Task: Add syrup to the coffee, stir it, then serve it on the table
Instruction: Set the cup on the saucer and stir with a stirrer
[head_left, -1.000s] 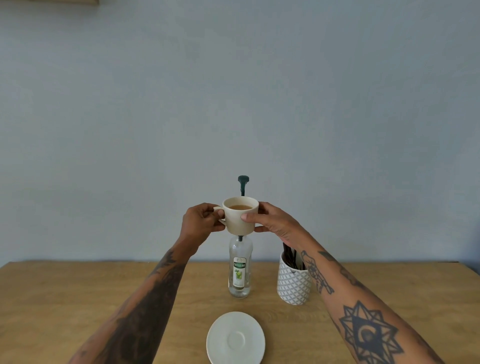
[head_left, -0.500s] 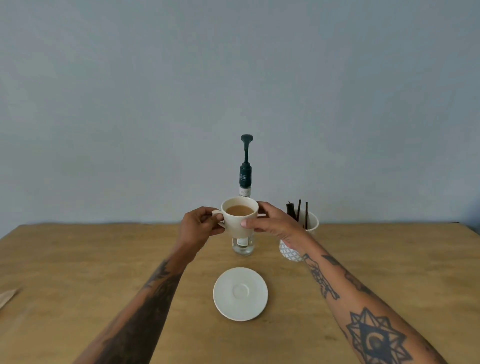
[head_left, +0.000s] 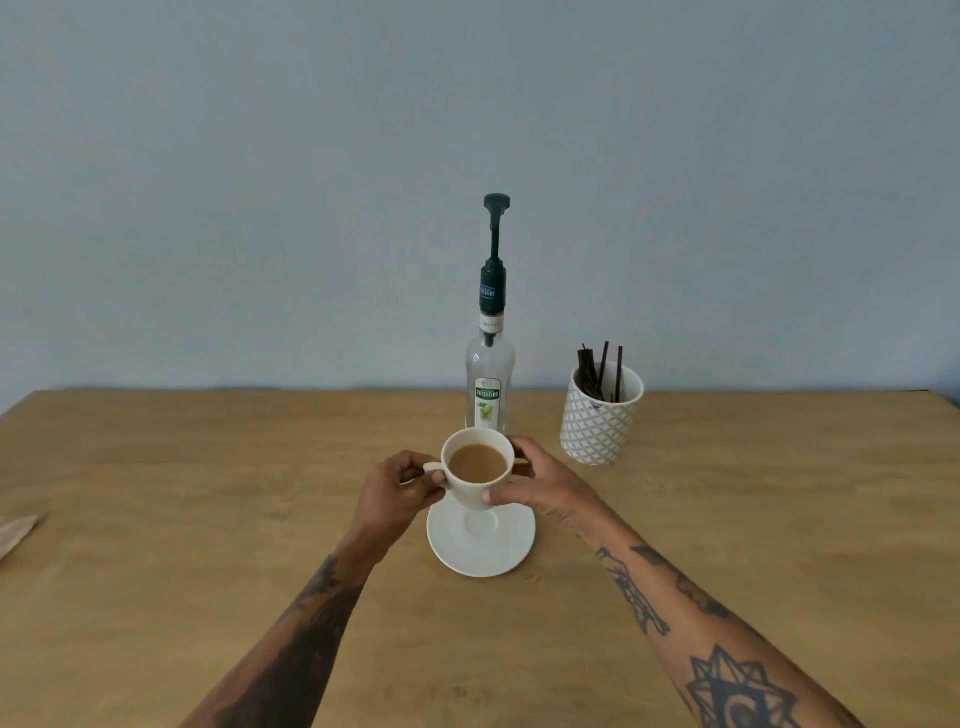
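Head view shows a wooden bench (head_left: 208, 519) with a syrup bottle (head_left: 489, 374) and a patterned pot (head_left: 597, 426) of dark sticks (head_left: 597, 369) at the back. Nearer lies a white saucer (head_left: 480, 551). Above it a cup (head_left: 475, 470) of coffee is held: left hand (head_left: 397, 491) pinches the handle, right hand (head_left: 535, 480) is closed around the side.

The cup (head_left: 477, 467) sits between the left hand (head_left: 397, 493) and right hand (head_left: 537, 480), above the saucer (head_left: 480, 545). Beyond the hands stands the syrup bottle (head_left: 490, 374); the stirrer holder (head_left: 600, 415) lies beyond the right hand, further right
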